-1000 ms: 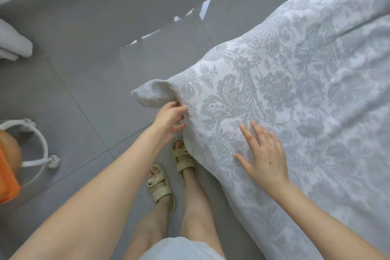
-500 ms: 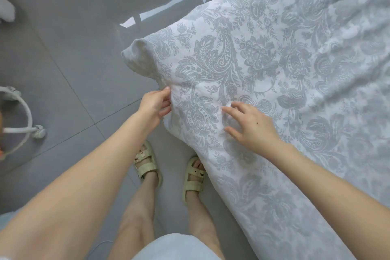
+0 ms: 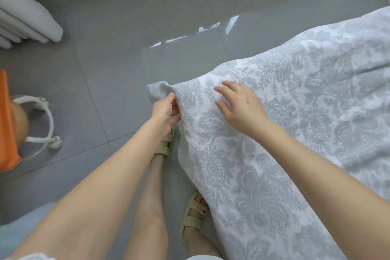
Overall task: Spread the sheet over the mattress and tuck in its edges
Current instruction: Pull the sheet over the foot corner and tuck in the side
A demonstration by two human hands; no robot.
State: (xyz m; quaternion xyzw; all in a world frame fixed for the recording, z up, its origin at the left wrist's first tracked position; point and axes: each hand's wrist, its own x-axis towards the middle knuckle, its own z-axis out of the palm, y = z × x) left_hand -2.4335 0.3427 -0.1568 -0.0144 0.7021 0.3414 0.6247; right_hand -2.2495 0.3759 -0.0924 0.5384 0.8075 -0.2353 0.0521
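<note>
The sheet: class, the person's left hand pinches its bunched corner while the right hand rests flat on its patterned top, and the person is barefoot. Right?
Not quite: the head view shows sandals on both feet. The left hand does pinch the sheet at its corner, right hand on top.

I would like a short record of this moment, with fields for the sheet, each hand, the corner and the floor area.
sheet: white sheet with grey floral print, draped over the bed, its side hanging toward the floor
left hand: left hand pinches the sheet just below the corner
right hand: right hand lies open and flat on top of the sheet, fingers spread
corner: bunched plain grey tip sticks out, not tucked
floor: glossy grey tiles; beige strap sandals stand beside the bed
</note>
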